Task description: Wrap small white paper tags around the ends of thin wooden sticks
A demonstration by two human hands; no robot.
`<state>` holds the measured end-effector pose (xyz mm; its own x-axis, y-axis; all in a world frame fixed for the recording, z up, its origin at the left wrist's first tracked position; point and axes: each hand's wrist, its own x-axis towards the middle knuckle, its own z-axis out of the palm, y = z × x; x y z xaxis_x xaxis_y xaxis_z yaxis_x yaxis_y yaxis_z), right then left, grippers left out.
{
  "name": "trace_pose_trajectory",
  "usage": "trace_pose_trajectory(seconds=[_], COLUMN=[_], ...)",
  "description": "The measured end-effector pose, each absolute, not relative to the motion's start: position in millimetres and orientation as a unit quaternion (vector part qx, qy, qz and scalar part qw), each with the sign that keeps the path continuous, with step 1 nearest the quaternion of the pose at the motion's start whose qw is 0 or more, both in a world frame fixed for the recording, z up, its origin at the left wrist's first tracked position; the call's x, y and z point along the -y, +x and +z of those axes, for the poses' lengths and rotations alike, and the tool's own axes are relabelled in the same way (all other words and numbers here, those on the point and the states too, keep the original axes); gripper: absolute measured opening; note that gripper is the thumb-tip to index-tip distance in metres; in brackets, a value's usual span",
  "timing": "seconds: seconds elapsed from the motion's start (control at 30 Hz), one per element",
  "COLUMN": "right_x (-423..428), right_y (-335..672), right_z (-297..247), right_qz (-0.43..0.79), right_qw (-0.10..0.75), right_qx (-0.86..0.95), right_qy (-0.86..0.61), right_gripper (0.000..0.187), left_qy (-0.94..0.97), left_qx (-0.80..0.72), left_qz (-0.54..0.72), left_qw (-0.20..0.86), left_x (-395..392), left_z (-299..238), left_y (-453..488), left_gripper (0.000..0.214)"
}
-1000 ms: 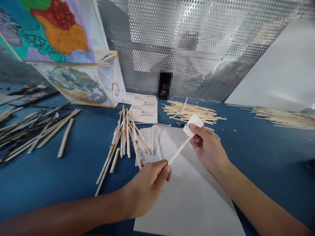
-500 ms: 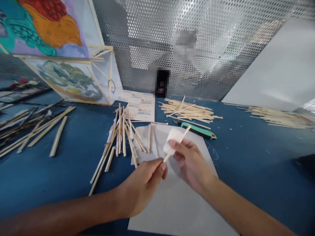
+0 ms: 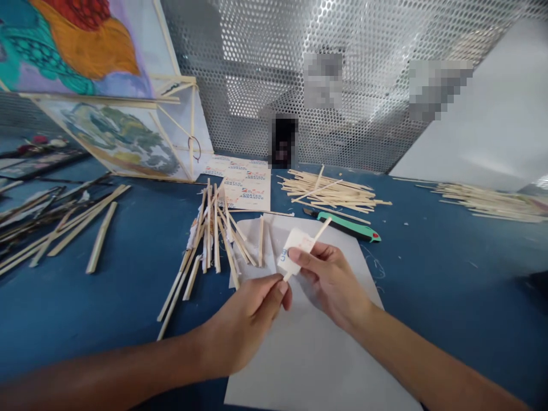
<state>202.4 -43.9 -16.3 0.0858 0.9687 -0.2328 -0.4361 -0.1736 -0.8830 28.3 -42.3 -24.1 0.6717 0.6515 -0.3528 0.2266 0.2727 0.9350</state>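
My left hand (image 3: 261, 319) pinches the lower end of a thin wooden stick (image 3: 323, 228). In my right hand (image 3: 334, 279) a small folded piece of sandpaper (image 3: 297, 248), white-backed with blue and red print, is wrapped around the same stick. The stick slants up to the right, its upper end sticking out past the sandpaper. Both hands are above a white paper sheet (image 3: 308, 354) on the blue table. Just beyond my right hand lies a green-and-black utility knife (image 3: 351, 225), its blade end pointing left.
Loose sticks (image 3: 214, 228) lie left of the paper, with another pile (image 3: 334, 191) behind the knife and more (image 3: 492, 202) at the right. A printed coated-abrasive sheet (image 3: 254, 188) lies at the back. Painted panels (image 3: 115, 137) with wooden frames stand left, before a perforated metal screen (image 3: 363, 114).
My right hand and the sandpaper have slid slightly down the stick toward my left hand. The print on the sandpaper now shows more clearly. My left hand keeps its pinch.
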Motion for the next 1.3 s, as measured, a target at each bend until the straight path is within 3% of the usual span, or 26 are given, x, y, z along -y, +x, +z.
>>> trace_pose_trajectory(seconds=[0.3,0.5,0.6,0.73,0.93,1.07,1.2,1.3], right_x=[30.8,24.5,36.7,53.6,43.7,41.3,35.6,32.2], right_y=[222.1,242.0,225.2,202.2,218.2,214.1,218.5,226.5], right_z=[-10.6,-4.5,-11.6,-19.8,-11.9,-11.4,-9.3,-4.3], right_qz=[0.549,0.474,0.506,0.605,0.501,0.649,0.512,0.577], right_qw=[0.610,0.688,0.653,0.537,0.660,0.525,0.667,0.589], right_qx=[0.288,0.247,0.255,0.308,0.234,0.280,0.233,0.264], right_qy=[-0.494,-0.491,-0.503,-0.501,-0.509,-0.475,-0.488,-0.500], right_gripper=[0.018,0.020,0.020,0.025,0.023,0.021,0.024,0.022], left_qy=[0.570,0.584,0.590,0.580,0.615,0.638,0.655,0.669], left_qx=[-0.349,-0.339,-0.343,-0.344,-0.340,-0.355,-0.353,-0.353], left_qz=[0.155,0.171,0.170,0.184,0.161,0.160,0.145,0.128], left_qw=[0.727,0.718,0.711,0.715,0.694,0.664,0.652,0.641], left_x=[37.6,39.7,40.2,40.3,40.4,41.4,40.7,40.2], left_z=[-24.3,-22.2,-22.6,-24.5,-23.8,-21.8,-19.7,-19.5], left_y=[30.3,28.9,27.4,26.8,25.2,24.8,25.0,24.8], left_gripper=[0.042,0.042,0.041,0.041,0.044,0.043,0.044,0.044])
